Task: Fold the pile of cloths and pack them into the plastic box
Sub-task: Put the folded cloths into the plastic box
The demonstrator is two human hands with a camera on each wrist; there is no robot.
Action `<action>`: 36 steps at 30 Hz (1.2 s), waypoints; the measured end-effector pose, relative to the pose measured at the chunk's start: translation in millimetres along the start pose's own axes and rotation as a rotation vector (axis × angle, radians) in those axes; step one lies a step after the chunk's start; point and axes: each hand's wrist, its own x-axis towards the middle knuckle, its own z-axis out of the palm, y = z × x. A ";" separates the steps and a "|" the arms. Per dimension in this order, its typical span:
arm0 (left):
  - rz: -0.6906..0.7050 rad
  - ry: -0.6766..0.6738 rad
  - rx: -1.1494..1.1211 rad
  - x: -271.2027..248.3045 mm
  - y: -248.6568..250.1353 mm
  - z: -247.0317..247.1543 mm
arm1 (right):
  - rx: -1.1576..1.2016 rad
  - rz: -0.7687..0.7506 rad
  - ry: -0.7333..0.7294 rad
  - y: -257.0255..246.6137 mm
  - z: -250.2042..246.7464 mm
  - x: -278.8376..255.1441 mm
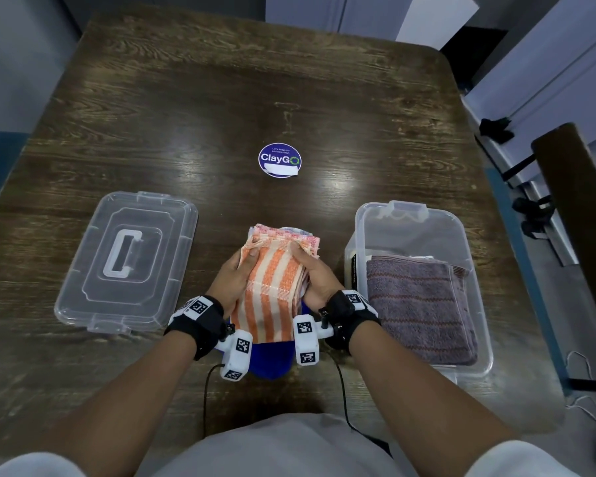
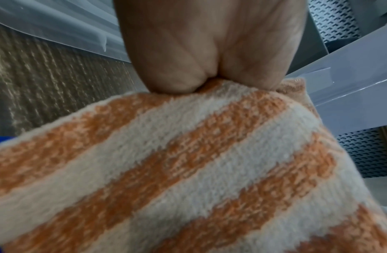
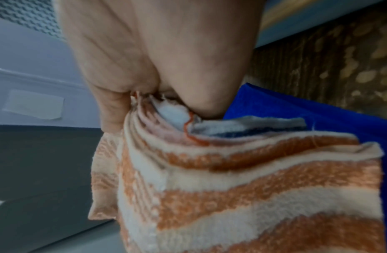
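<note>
Between the left hand (image 1: 233,282) and right hand (image 1: 315,275), each gripping one side of it, an orange-striped cloth (image 1: 272,280) lies over a blue cloth (image 1: 270,359) on a dark, glossy wooden table (image 1: 221,115). Right of the right hand stands the plastic box (image 1: 362,228) holding a grey towel (image 1: 417,311); left of the left hand lies its lid (image 1: 128,263). Beyond both, a round sticker (image 1: 279,160) and pale walls (image 1: 21,46).

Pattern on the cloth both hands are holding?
Orange-and-cream stripes on the cloth; left wrist view shows it best.
</note>
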 end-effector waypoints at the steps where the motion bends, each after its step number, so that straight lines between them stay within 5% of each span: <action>1: 0.006 -0.002 0.000 0.6 1.4 -1.4 | 0.027 0.005 -0.010 1.8 0.9 -1.1; 7: -0.005 0.017 0.024 3.5 11.0 -0.4 | 0.051 -0.007 -0.031 3.8 10.0 -1.0; 21: -0.230 -0.104 -0.327 -11.0 43.5 34.1 | -0.002 -0.016 -0.237 -24.4 31.9 -14.8; 29: -0.333 -0.226 -0.258 -11.8 38.9 32.3 | -0.015 -0.094 -0.306 -25.0 32.0 -26.2; 31: -0.253 -0.173 -0.031 -7.6 32.8 33.9 | -0.056 -0.163 -0.242 -30.4 31.4 -27.9; 33: -0.081 0.028 0.328 -4.7 27.9 33.5 | -0.085 -0.234 -0.127 -36.8 29.0 -27.9; 34: 0.011 0.113 0.396 -7.7 29.1 34.0 | -0.087 -0.269 -0.069 -40.3 28.3 -28.4; 36: 0.123 0.034 0.300 -14.7 31.5 35.6 | -0.069 -0.326 -0.013 -46.8 26.7 -29.6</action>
